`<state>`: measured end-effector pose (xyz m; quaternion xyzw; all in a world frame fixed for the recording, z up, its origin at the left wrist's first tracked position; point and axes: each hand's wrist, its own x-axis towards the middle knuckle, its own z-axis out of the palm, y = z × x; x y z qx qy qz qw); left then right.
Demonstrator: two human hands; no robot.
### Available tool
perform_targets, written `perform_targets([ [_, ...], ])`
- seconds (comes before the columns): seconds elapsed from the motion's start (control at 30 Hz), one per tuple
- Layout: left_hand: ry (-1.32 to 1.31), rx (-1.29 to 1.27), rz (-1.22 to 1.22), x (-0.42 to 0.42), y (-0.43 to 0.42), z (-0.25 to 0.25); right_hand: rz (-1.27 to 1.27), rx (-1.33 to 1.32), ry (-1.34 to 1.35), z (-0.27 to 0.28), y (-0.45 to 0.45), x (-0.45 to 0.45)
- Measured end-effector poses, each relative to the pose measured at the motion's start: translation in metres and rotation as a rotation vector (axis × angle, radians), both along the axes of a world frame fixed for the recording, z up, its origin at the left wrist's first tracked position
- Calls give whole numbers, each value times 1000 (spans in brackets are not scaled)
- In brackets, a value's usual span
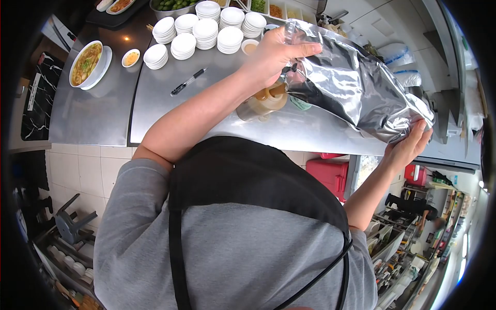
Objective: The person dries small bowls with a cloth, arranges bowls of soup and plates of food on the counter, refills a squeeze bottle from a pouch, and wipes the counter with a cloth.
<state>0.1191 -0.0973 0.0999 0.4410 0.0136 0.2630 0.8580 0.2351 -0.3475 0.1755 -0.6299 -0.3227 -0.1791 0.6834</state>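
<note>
A large silver foil bag (351, 77) is held tilted above the steel counter (170, 111). My left hand (274, 57) grips its open end at the upper left, thumb on the foil. Around its lower right end, my right hand (411, 139) is wrapped with the fingers on the foil. Brown sauce comes from the bag's mouth into a translucent container (261, 107) standing on the counter under my left hand. The container's rim is partly hidden by my wrist.
Stacks of small white dishes (205, 33) stand at the back, with a pen (188, 81) in front. A noodle bowl (86, 64) and a small sauce dish (130, 58) are at left. Another person (413, 206) is far off at right.
</note>
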Motion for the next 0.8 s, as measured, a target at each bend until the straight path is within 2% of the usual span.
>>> perform_targets([
  [0.53,-34,-26,-10,-1,2,1,-30,-10,-34,14,19,-12],
  [0.8,-18,-3,-12,-1,3,-5,40,10,-47,9,11,-1],
])
